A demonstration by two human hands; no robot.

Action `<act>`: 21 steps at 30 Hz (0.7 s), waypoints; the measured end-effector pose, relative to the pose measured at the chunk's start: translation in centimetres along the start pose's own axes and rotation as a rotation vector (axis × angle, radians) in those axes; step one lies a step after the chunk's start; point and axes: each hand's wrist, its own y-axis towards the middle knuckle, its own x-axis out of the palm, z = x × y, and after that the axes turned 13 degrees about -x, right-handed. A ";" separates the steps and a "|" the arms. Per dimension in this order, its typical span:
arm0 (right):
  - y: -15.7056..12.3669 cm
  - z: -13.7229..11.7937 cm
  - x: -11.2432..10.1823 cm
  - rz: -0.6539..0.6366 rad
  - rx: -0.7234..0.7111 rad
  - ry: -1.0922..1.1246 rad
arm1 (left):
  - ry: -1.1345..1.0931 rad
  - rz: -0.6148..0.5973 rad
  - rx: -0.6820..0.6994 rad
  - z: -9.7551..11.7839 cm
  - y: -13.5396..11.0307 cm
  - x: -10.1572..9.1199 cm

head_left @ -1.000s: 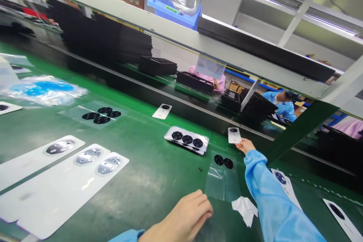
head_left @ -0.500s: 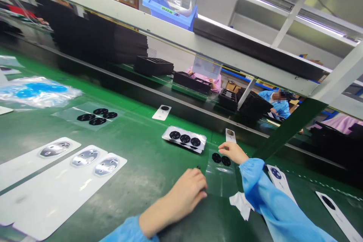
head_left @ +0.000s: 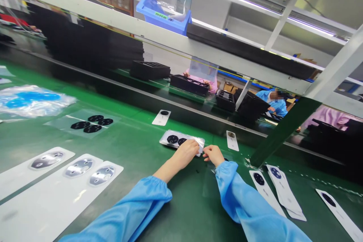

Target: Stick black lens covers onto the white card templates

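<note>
A wrapped stack of white strips with black round camera-lens pieces (head_left: 172, 139) lies mid-table. Over its right half is my left hand (head_left: 185, 154), fingers drawn together at the end of the stack; what they pinch is hidden. Just right of that end, my right hand (head_left: 214, 155) has its fingers curled in a loose pinch, the fingertips close to the left hand's. I cannot make out anything between them. Beneath the right forearm a clear film (head_left: 209, 185) shows in part, its black discs mostly covered.
Large white panels with silvery discs (head_left: 85, 193) lie at left, near a film with several black discs (head_left: 92, 128) and a plastic bag with blue contents (head_left: 34, 100). White strips (head_left: 268, 191) lie at right. A slanted post (head_left: 286, 132) rises behind; co-workers sit beyond.
My left hand has moved forward onto the wrapped stack. The right hand has come left from the clear film to the stack's end. A crumpled white cloth beside the right sleeve is now out of sight.
</note>
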 end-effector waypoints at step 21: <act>-0.9 -0.6 -0.4 -0.029 0.159 0.377 | -0.086 0.032 -0.037 -0.3 -0.5 0.2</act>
